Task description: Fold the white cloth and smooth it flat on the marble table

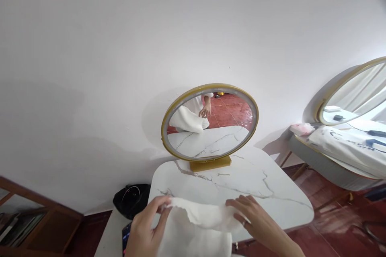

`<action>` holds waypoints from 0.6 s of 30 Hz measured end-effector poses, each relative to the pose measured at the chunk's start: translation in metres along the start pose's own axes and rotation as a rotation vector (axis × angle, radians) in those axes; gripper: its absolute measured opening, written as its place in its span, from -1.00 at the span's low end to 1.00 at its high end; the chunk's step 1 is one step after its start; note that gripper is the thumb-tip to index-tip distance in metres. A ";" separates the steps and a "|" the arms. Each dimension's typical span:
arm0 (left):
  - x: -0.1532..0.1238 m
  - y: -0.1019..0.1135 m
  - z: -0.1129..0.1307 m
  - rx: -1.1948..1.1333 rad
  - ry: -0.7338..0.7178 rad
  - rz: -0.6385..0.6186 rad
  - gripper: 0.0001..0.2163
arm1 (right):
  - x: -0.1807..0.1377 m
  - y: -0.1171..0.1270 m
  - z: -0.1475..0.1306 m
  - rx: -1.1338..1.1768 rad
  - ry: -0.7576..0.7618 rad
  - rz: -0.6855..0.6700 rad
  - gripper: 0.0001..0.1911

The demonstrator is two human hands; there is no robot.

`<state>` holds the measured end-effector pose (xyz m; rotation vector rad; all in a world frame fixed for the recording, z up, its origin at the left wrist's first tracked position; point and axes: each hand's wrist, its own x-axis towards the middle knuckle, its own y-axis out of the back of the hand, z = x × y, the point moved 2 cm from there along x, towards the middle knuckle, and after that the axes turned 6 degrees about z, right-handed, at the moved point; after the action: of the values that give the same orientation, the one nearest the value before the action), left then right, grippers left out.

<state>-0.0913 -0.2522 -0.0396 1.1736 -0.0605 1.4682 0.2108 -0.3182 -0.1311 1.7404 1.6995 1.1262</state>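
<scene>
White marble-patterned tabletop against an off-white wall; two hands held a soft white fabric cloth in front of the oval gold-framed mirror.
Left hand, front-left of the mirror, pinched one cloth corner, thumb and fingertips nearly together; right hand, front-right of it, had bent fingers and thumb around the other end, seemingly looser. Cloth sagged between, lower end out of frame. Black bag sat left of and below the mirror; dark phone, partly hidden, beside the left hand. Risks, judged: uneven tension could have slipped the right end free; a forward flick could have knocked the mirror on its small gold base.
</scene>
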 end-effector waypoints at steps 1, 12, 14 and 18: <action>0.009 0.000 0.008 -0.016 -0.070 -0.024 -0.83 | 0.003 0.001 -0.011 0.058 0.006 -0.009 -0.70; 0.041 -0.004 0.059 -0.097 -0.314 -0.210 -0.86 | 0.038 -0.010 -0.111 0.479 0.329 0.380 -0.70; 0.039 -0.001 0.056 -0.062 -0.299 -0.184 -0.88 | 0.036 -0.012 -0.111 0.362 0.355 0.422 -0.64; 0.038 0.003 0.054 -0.016 -0.265 -0.153 -0.87 | 0.027 -0.014 -0.103 0.094 0.428 0.511 -0.58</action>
<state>-0.0533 -0.2595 0.0141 1.3243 -0.1601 1.1712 0.1173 -0.3129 -0.0781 2.1875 1.5885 1.7723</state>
